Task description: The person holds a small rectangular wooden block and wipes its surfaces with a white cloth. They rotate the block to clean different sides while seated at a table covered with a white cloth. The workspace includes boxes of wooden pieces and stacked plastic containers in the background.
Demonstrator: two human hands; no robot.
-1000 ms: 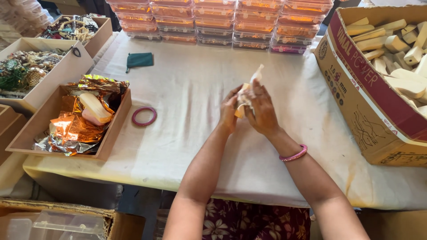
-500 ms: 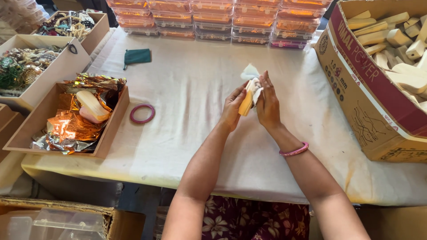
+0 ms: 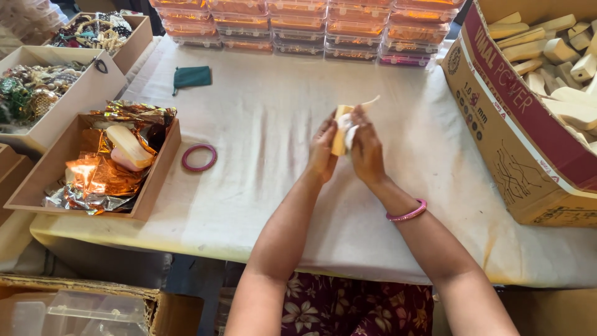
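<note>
Head view: left hand (image 3: pixel 323 149) and right hand (image 3: pixel 367 149) close together around a small wooden block (image 3: pixel 339 130) with white paper (image 3: pixel 351 124), held above the cloth-covered table (image 3: pixel 261 124); a pink bangle (image 3: pixel 199 157) lies well left.

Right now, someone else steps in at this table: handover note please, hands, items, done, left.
Left hand: grips a small tan block above the white cloth-covered table.
Right hand: pressing a white wrap around that block; a loose end sticks up.
Supplies: big cardboard box of similar blocks to the right; shallow tray with foil and a pink-and-cream piece to the left; red ring and green pouch on the cloth.
Done: wrap partly on.
Left: wrap not closed; many bare blocks in the box.
</note>
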